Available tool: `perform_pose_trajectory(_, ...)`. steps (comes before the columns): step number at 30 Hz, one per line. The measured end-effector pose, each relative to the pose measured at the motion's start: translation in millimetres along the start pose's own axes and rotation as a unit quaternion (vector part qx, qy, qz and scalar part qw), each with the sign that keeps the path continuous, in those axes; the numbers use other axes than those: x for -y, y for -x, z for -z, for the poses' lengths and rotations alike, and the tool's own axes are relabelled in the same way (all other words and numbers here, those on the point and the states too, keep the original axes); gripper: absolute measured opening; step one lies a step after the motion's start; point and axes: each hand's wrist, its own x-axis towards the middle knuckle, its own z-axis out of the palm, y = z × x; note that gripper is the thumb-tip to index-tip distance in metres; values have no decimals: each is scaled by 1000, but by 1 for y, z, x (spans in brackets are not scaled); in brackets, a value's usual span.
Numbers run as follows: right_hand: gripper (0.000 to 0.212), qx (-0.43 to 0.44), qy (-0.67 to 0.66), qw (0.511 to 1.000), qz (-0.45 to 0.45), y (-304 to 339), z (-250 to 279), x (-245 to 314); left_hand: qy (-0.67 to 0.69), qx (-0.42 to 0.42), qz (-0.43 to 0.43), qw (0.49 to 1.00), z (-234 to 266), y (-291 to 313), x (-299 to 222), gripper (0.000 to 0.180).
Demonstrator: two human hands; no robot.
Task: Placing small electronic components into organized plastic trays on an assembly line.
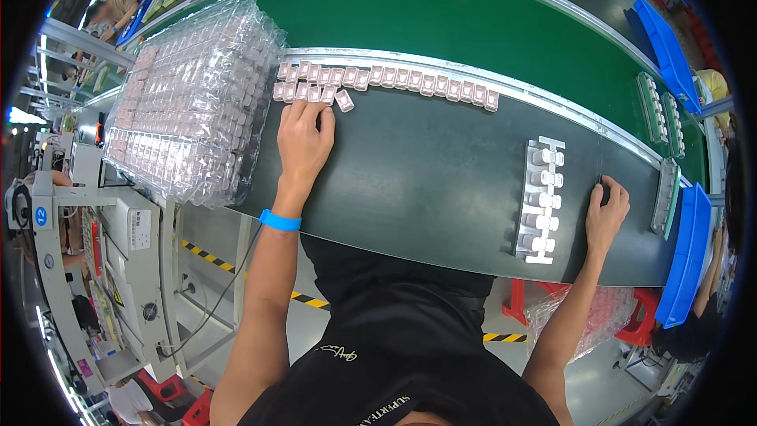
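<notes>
Small pale-pink translucent cases [402, 79] stand in a long row along the far side of the dark work surface, with a shorter second row in front at the left. My left hand [306, 142], a blue band at its wrist, rests with bent, close-set fingertips against that shorter row. Whatever lies under those fingertips is hidden. One tilted case [344, 101] sits just right of the hand. Toward the right stands a metal rack [523, 221] with several white cylindrical parts [544, 199]. My right hand [607, 209] lies on the surface right of the rack, fingers curled, thumb apart, nothing visible held.
A tall stack of clear plastic trays [189, 102] filled with pink pieces occupies the left end. Beyond a metal rail runs a green conveyor belt [441, 16]. Blue bins [684, 256] and another rack [667, 197] line the right edge. Other people work nearby.
</notes>
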Motion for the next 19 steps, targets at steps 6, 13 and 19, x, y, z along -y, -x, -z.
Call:
perform_pose_trajectory(6, 29, 3, -4, 1000, -6, 0, 0, 2, 82, 34, -72, 993, -5, 3, -13, 3)
perform_pose_trajectory(13, 27, -10, -5, 1000, 7, 0, -1, 2, 43, 15, -55, 997, -9, 5, -12, 7)
perform_pose_trajectory(19, 27, -9, 4, 1000, 7, 3, 7, -9, 29, 12, -53, 998, -23, 3, -22, 9)
